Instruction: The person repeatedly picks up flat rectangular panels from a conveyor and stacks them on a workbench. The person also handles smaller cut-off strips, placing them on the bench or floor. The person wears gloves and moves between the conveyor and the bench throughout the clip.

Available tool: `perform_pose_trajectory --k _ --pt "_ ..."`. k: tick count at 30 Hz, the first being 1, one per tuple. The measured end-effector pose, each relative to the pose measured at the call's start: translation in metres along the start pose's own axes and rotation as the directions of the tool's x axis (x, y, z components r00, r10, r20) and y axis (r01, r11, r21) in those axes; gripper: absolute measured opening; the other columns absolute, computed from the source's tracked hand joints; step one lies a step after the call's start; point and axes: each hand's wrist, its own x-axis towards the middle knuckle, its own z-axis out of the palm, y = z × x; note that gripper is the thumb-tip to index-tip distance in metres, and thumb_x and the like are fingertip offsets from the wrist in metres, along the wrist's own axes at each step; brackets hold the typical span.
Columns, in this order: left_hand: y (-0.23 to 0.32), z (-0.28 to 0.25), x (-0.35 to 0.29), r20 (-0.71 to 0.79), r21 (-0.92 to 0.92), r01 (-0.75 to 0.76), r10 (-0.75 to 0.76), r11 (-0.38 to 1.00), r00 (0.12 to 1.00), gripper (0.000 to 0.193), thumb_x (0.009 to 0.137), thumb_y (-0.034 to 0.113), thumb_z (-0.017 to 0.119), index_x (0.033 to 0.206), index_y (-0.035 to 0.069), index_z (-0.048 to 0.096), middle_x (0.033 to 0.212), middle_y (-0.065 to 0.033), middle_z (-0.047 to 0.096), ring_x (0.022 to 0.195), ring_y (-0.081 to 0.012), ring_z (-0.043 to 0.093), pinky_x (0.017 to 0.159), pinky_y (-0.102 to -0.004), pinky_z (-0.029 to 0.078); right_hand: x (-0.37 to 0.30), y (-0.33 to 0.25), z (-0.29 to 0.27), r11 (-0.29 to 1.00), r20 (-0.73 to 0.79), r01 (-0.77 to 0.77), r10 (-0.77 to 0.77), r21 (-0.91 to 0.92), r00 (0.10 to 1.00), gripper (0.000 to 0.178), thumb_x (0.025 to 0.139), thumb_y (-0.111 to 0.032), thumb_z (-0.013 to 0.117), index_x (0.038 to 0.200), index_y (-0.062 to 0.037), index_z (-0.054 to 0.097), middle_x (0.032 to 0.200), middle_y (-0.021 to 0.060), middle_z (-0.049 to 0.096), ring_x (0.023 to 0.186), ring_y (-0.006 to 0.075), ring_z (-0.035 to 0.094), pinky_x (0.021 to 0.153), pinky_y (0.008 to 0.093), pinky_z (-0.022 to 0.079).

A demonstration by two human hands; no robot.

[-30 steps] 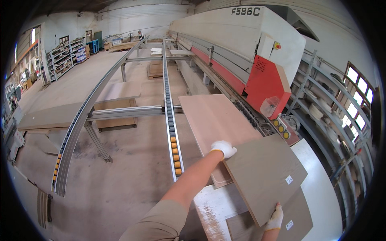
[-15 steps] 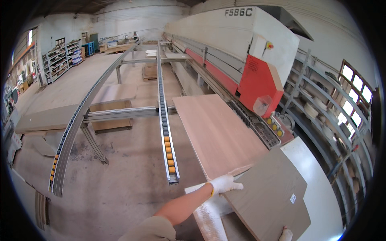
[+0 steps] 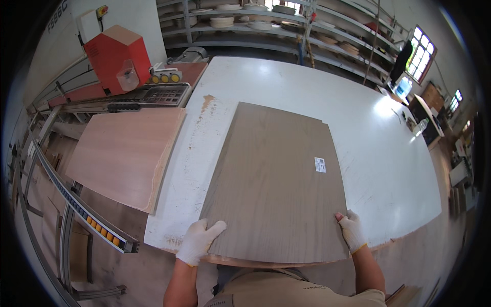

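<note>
A grey-brown wood panel point(image 3: 276, 179) lies over the white tabletop point(image 3: 388, 153), its near edge close to my body. Its upper right corner is stepped, and a small white label point(image 3: 320, 165) sticks to its right part. My left hand point(image 3: 197, 240), in a white glove, grips the panel's near left corner with the thumb on top. On the near right edge my right hand point(image 3: 353, 231), gloved too, holds the panel with its thumb over the rim. The fingers under the panel are hidden.
Left of the white table, a pinkish wood board point(image 3: 123, 156) lies beside a red-and-white machine point(image 3: 117, 59). A roller rail point(image 3: 92, 217) runs at the lower left. Metal shelves point(image 3: 245, 23) stand behind. A clear bottle point(image 3: 420, 127) stands at the table's right edge.
My view has swung right, from the machine to the white table. The grey-brown panel now lies squarely before me, with my hands on its two near sides.
</note>
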Motion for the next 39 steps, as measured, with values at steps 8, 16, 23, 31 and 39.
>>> perform_pose_trajectory --k 8,16,23,31,39 --pt "0.01 -0.029 0.031 -0.087 0.107 -0.052 0.062 0.993 0.994 0.062 0.095 0.056 0.069 0.081 -0.004 0.066 0.069 -0.0149 0.061 0.071 -0.0239 0.059 0.068 -0.0413 0.049 0.018 -0.02 0.016 0.943 0.047 0.078 -0.066 -0.323 0.997 0.043 0.101 -0.033 0.068 0.116 0.0076 0.065 0.102 0.0208 0.073 0.09 0.0284 0.07 0.084 0.0388 0.056" --pt "-0.013 -0.012 0.031 -0.23 0.504 -0.22 0.375 0.835 0.898 0.065 0.097 0.043 0.064 0.145 0.001 0.056 0.135 -0.0288 0.063 0.125 -0.0464 0.06 0.111 -0.0492 0.046 0.022 -0.04 0.006 0.625 0.004 0.187 -0.283 -0.758 0.959 0.055 0.099 -0.036 0.066 0.143 -0.0033 0.06 0.128 0.0246 0.071 0.114 0.0424 0.07 0.1 0.0483 0.054" --pt "-0.033 0.003 0.035 -0.218 0.095 -0.248 0.263 0.964 0.94 0.065 0.103 0.028 0.059 0.158 -0.004 0.044 0.162 -0.0246 0.047 0.151 -0.0365 0.044 0.124 -0.0416 0.034 0.036 0.007 0.079 0.763 0.067 0.251 -0.264 -0.596 0.962 0.075 0.098 -0.038 0.065 0.156 0.0021 0.041 0.157 0.0291 0.045 0.148 0.0436 0.04 0.124 0.0487 0.034" --pt "-0.042 0.01 0.03 -0.166 0.107 -0.311 0.325 0.944 0.931 0.083 0.1 0.039 0.07 0.161 -0.005 0.035 0.164 -0.0263 0.036 0.144 -0.0403 0.045 0.122 -0.0502 0.038 0.04 0.004 0.079 0.812 0.088 0.321 -0.32 -0.487 0.943 0.079 0.093 -0.027 0.067 0.157 0.0065 0.036 0.151 0.0291 0.051 0.142 0.0427 0.045 0.119 0.0459 0.042" --pt "-0.103 -0.022 0.091 -0.275 0.226 -0.262 0.319 0.938 0.907 0.107 0.086 0.052 0.083 0.156 -0.014 0.035 0.157 -0.031 0.042 0.142 -0.0417 0.045 0.121 -0.0447 0.039 0.025 -0.022 0.086 0.866 0.075 0.225 -0.214 -0.447 0.974 0.083 0.094 -0.028 0.067 0.161 0.0048 0.033 0.156 0.0218 0.051 0.144 0.0354 0.048 0.115 0.0412 0.047"
